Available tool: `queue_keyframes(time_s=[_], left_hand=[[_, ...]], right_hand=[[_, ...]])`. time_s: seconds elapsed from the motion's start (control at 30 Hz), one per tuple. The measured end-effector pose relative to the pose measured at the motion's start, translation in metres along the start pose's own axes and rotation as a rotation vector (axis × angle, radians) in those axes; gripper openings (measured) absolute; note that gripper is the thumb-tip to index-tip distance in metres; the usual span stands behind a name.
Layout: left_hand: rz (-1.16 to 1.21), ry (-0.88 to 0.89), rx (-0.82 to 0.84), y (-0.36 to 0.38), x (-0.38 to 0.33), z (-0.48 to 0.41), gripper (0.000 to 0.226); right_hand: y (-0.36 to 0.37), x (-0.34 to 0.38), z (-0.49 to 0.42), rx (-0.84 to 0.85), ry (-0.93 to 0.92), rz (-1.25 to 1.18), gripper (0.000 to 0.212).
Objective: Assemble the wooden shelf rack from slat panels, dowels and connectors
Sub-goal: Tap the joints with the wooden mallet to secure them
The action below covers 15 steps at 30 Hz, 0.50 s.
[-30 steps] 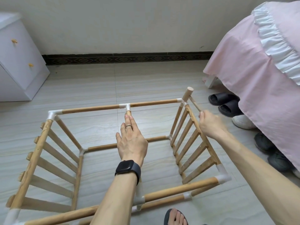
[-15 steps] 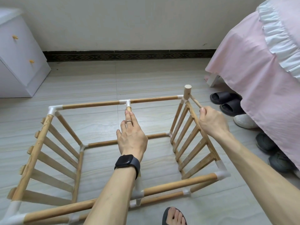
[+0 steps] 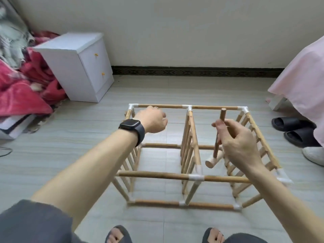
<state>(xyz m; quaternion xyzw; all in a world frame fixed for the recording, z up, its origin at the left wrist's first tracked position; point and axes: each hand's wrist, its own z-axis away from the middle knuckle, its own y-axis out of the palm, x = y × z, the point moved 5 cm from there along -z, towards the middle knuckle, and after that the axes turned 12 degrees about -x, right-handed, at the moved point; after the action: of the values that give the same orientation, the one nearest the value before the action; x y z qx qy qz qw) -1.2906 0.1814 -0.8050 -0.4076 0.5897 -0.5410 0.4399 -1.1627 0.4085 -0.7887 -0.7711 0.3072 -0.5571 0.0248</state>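
Right hand (image 3: 240, 142) fingers clamp a mallet (image 3: 213, 161) handle, head hanging inside the rack (image 3: 166, 176). Left hand (image 3: 152, 120) curls by the far rail (image 3: 168, 106); grip unclear.

- Floor (image 3: 70, 137): pale tiles with grey streaks.
- Wall (image 3: 175, 32): plain, off-white, with a dark patterned baseboard (image 3: 192, 71) along its foot.
- Cabinet (image 3: 77, 67): white, two drawers with small yellow knobs, standing at far left.
- Blanket (image 3: 26, 95): red, heaped beside the cabinet, with a grey-green cloth (image 3: 10, 41) above it.
- Bed cover (image 3: 301, 79): pink, hanging at right over a white bed leg (image 3: 277, 102).
- Slippers (image 3: 294, 128): black pair, by the bed.
- Shoe (image 3: 313, 155): white, just beside the slippers.
- Cable (image 3: 5, 151): thin, dark, at the left edge.
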Motion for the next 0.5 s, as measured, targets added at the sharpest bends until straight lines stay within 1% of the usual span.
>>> queue_keyframes(time_s=[0.07, 0.17, 0.23, 0.3, 0.37, 0.43, 0.5], left_hand=[[0.048, -0.092, -0.026, -0.008, 0.053, 0.032, 0.044], [0.375, -0.315, -0.052, 0.005, 0.12, 0.089, 0.042], [0.625, -0.476, -0.034, 0.031, 0.151, 0.134, 0.053], [0.802, -0.581, 0.011, 0.065, 0.167, 0.175, 0.067], [0.916, -0.585, 0.07, 0.094, 0.164, 0.201, 0.069], [0.962, -0.52, 0.07, 0.114, 0.153, 0.21, 0.054], [0.887, -0.484, 0.0, 0.123, 0.144, 0.208, 0.034]], right_hand=[[0.024, 0.033, -0.001, 0.087, -0.086, 0.003, 0.025], [0.069, 0.074, -0.003, 0.244, -0.189, 0.007, 0.031], [0.1, 0.099, -0.004, 0.297, -0.221, 0.027, 0.032], [0.134, 0.115, -0.001, 0.392, -0.174, -0.009, 0.028], [0.169, 0.126, 0.009, 0.486, -0.068, -0.125, 0.024], [0.199, 0.133, 0.02, 0.498, 0.046, -0.272, 0.022], [0.219, 0.137, 0.034, 0.453, 0.165, -0.478, 0.021]])
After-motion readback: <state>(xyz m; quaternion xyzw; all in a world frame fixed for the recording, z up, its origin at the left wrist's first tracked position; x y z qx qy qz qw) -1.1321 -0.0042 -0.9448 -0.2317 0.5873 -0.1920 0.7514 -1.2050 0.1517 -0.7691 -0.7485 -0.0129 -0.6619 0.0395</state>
